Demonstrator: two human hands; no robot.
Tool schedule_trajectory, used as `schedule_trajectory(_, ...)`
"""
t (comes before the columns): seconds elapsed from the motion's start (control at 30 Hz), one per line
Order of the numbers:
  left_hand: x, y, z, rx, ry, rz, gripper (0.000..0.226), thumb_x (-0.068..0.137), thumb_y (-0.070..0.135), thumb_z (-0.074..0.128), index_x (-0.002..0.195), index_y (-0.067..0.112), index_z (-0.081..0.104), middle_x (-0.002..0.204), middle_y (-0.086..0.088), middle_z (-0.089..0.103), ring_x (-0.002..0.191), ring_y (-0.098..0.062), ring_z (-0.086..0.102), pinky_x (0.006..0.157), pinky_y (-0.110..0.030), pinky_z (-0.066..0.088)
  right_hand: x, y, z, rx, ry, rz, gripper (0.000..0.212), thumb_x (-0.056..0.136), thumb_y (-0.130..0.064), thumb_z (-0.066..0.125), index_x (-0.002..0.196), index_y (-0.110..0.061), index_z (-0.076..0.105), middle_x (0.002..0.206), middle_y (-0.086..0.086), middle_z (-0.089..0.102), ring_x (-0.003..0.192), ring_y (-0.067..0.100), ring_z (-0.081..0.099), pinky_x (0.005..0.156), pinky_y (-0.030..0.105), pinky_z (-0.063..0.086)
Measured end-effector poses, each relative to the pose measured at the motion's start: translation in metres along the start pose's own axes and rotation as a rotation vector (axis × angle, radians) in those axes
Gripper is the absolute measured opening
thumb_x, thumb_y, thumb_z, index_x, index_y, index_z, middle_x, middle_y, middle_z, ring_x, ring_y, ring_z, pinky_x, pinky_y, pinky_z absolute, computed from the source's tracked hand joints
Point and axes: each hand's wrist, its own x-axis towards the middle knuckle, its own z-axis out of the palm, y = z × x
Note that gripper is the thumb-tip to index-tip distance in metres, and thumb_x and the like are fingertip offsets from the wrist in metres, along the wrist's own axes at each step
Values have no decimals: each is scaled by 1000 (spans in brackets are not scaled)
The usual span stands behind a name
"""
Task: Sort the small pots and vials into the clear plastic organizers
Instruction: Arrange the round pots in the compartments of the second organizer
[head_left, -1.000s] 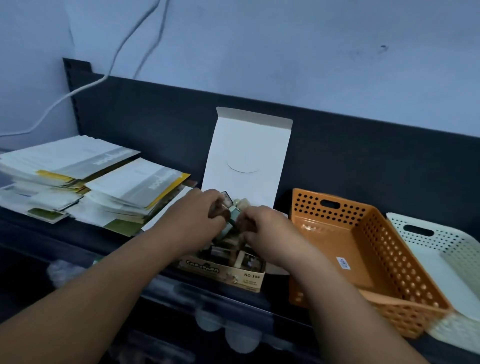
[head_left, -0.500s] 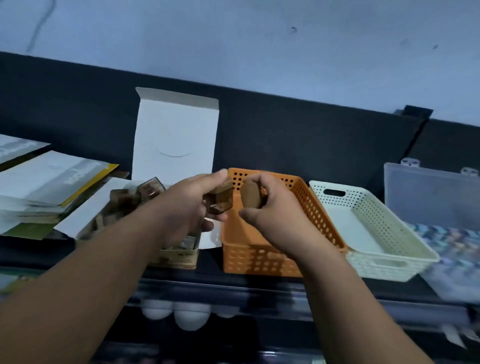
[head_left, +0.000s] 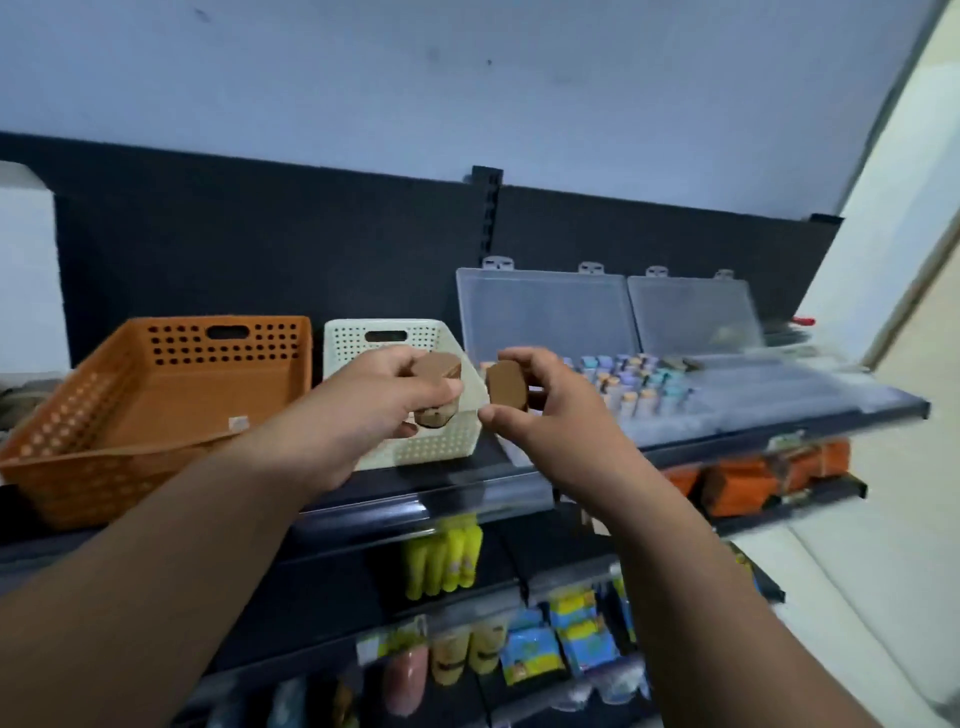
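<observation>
My left hand (head_left: 374, 400) grips a small clear pot with a brown lid (head_left: 437, 388), held in front of the cream basket. My right hand (head_left: 540, 410) pinches a second small pot (head_left: 506, 383), its brown lid facing me. The two pots are a few centimetres apart. Behind and to the right of my right hand lie two clear plastic organizers (head_left: 545, 312) with their lids raised against the dark back panel. The nearer one holds several pastel-capped vials (head_left: 639, 384). The farther organizer (head_left: 696, 317) is blurred.
An orange perforated basket (head_left: 124, 457) and a cream perforated basket (head_left: 447, 441) stand side by side on the dark shelf (head_left: 467, 488). Lower shelves carry yellow, blue and orange packaged goods. A pale floor shows at the right.
My view and both hands have swung right, away from the cardboard box and paper stacks. The hands, each carrying a pot, now hover before the cream basket, near the organizers.
</observation>
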Motion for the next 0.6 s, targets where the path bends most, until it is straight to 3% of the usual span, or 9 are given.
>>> schedule_trajectory(0.17, 12, 14, 101, 18, -113, 57, 36, 73, 27, 76, 106, 19, 65, 85, 1, 68, 77, -15, 59, 72, -32, 42, -36, 52, -87, -88, 102, 86, 51, 83, -24, 73, 129, -26, 52, 120, 0, 56, 101, 17, 60, 91, 36, 52)
schedule_trajectory(0.33, 29, 23, 188, -10, -212, 84, 24, 83, 16, 70, 104, 26, 63, 102, -4, 69, 90, -17, 63, 83, -31, 46, -67, 89, -160, -123, 193, 168, 51, 84, -23, 73, 130, -24, 51, 115, -1, 57, 93, 14, 60, 84, 29, 51)
schedule_trajectory(0.47, 44, 36, 240, 26, -274, 112, 25, 82, 12, 71, 103, 21, 62, 103, -9, 69, 90, -19, 64, 78, -26, 49, -79, 114, -201, -120, 262, 223, 52, 84, -23, 72, 132, -26, 50, 111, -5, 57, 94, 8, 58, 83, 25, 51)
schedule_trajectory(0.6, 67, 43, 280, 71, -337, 152, 26, 81, 12, 73, 103, 20, 61, 97, -4, 68, 82, -13, 64, 62, -14, 48, -78, 143, -231, -157, 321, 257, 53, 83, -24, 74, 131, -25, 51, 114, -7, 58, 99, 6, 56, 84, 21, 46)
